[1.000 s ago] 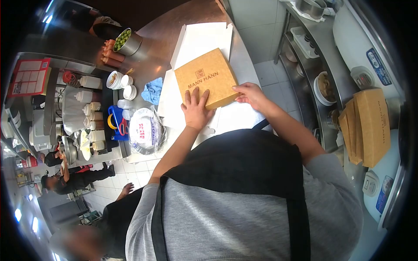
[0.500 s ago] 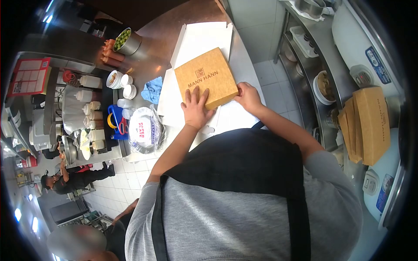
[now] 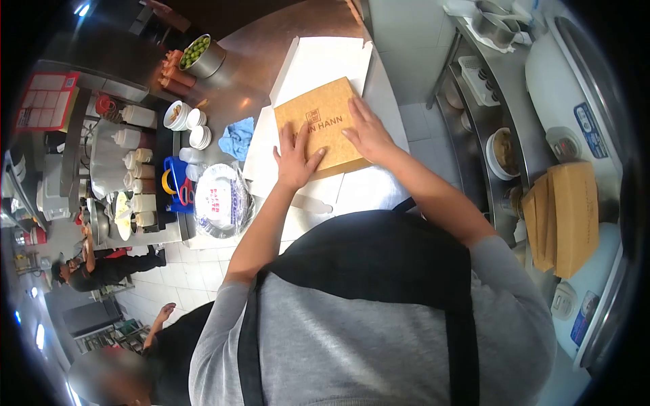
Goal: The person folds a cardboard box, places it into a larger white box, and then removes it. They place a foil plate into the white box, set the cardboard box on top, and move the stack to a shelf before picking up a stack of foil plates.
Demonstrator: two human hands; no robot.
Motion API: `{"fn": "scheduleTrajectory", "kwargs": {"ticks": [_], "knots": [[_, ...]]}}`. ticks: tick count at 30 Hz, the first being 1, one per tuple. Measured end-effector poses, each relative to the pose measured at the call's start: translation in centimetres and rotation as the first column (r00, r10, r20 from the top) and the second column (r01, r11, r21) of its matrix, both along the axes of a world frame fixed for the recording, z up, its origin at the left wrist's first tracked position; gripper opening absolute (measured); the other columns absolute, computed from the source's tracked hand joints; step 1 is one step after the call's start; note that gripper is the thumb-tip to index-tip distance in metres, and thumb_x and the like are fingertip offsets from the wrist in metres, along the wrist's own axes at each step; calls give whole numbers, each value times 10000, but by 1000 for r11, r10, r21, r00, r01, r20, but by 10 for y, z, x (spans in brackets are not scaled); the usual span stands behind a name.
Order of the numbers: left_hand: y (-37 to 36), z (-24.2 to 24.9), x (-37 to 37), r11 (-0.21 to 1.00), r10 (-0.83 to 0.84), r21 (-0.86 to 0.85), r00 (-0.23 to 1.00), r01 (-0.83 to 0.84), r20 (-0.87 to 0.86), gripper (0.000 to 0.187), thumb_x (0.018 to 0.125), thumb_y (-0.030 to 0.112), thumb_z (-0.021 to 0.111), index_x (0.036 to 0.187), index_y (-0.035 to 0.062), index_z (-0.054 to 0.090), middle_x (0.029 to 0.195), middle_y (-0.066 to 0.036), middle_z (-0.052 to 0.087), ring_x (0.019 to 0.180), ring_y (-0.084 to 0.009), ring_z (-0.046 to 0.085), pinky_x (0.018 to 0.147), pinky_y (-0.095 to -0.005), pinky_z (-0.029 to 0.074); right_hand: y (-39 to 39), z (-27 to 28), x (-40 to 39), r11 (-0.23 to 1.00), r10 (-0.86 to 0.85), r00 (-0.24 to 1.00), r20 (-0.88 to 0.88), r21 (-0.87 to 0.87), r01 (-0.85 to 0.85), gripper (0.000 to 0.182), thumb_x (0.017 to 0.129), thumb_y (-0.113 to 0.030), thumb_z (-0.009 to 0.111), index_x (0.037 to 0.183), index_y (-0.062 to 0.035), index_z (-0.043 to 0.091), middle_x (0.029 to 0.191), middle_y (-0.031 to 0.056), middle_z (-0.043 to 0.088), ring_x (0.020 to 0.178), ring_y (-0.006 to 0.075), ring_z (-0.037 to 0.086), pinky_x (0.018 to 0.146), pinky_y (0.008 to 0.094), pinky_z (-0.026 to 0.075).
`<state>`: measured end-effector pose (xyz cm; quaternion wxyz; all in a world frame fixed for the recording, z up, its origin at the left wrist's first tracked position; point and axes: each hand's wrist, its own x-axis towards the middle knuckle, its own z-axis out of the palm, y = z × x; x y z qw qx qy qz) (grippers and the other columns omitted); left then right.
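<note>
One closed brown MANN HANN cardboard box (image 3: 330, 140) sits on white cardboard (image 3: 328, 57) on the counter (image 3: 261, 44). Both hands lie on its lid without gripping: the left hand (image 3: 294, 155) with fingers spread, the right hand (image 3: 369, 139) flat and partly opened. Leftward are one blue cloth (image 3: 237, 139), one wrapped paper-plate pack (image 3: 220, 196), one blue holder (image 3: 181, 184) containing yellow and red handles, three white bowl stacks (image 3: 177, 118), one with brownish pieces, and one steel pot (image 3: 208, 62) of round green fruit.
</note>
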<state>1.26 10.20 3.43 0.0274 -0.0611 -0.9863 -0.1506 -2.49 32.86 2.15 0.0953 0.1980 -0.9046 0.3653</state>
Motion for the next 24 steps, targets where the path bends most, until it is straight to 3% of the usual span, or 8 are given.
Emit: {"fn": "scheduleTrajectory", "kwargs": {"ticks": [4, 6, 8, 12, 13, 15, 21, 24], "knots": [[-20, -21, -13, 950, -66, 300, 995, 86, -75, 920, 842, 432, 677, 1533, 106, 164, 1549, -319, 44, 1452, -433, 108, 1148, -503, 209, 3, -33, -13, 987, 126, 973, 193, -119, -105, 775, 913, -193, 576, 1509, 12, 126, 1583, 218, 54, 1435, 347, 231, 1154, 365, 256], [-24, -16, -20, 772, 300, 570, 952, -282, 65, 1032, 809, 244, 747, 1539, 93, 34, 1525, -308, 110, 1410, -413, 250, 1118, -439, 314, 1, -38, -18, 965, 106, 965, 239, -258, -42, 857, 884, -184, 619, 1517, 6, 73, 1571, 234, 115, 1432, 328, 249, 1143, 357, 274], [-27, -5, -23, 108, 101, 914, 919, -391, 381, 1114, 762, 101, 771, 1534, 113, -32, 1462, -256, 219, 1273, -380, 447, 1031, -447, 425, 1, -33, -15, 840, 185, 910, 370, -541, 49, 944, 856, -198, 668, 1520, -2, 27, 1540, 247, 193, 1408, 319, 292, 1121, 363, 303], [-52, 30, -24, -61, 20, 909, 910, -413, 415, 994, 781, 47, 724, 1524, 122, 67, 1322, -206, 409, 1128, -302, 558, 913, -503, 501, 24, 25, -34, 528, 333, 642, 691, -700, 481, 1065, 818, -271, 749, 1525, -16, -4, 1469, 252, 325, 1337, 316, 388, 1067, 389, 368], [-61, 38, -30, 36, -112, 897, 890, -440, 441, 913, 816, 98, 700, 1516, 121, 116, 1259, -183, 468, 1126, -282, 559, 888, -489, 516, 23, 34, -43, 457, 316, 691, 650, -743, 490, 1114, 809, -317, 775, 1527, -36, -29, 1443, 243, 356, 1285, 316, 447, 1015, 418, 422], [-45, 78, -30, 49, -279, 931, 890, -362, 361, 638, 915, 297, 624, 1438, 120, 303, 1120, -111, 577, 1090, -228, 569, 833, -437, 543, 22, 56, -64, 516, 390, 672, 630, -754, 407, 1117, 798, -327, 787, 1524, -39, -12, 1418, 240, 379, 1272, 313, 457, 991, 434, 444], [-23, 127, -40, 54, 99, 906, 905, -420, 414, 445, 988, 379, 515, 1278, 58, 408, 1135, -126, 575, 950, -202, 628, 780, -378, 569, 7, 115, -69, 576, 403, 654, 640, -733, 362, 1026, 806, -250, 785, 1511, -56, 65, 1366, 248, 425, 1200, 338, 514, 908, 464, 505], [-55, 68, -52, -186, -100, 849, 870, -494, 484, 394, 1016, 330, 460, 1279, 43, 402, 1122, -138, 581, 933, -193, 641, 752, -369, 589, 0, 116, -50, 644, 415, 611, 674, -692, 326, 1006, 812, -199, 776, 1512, -71, 66, 1358, 249, 433, 1158, 332, 547, 878, 457, 523]]}}
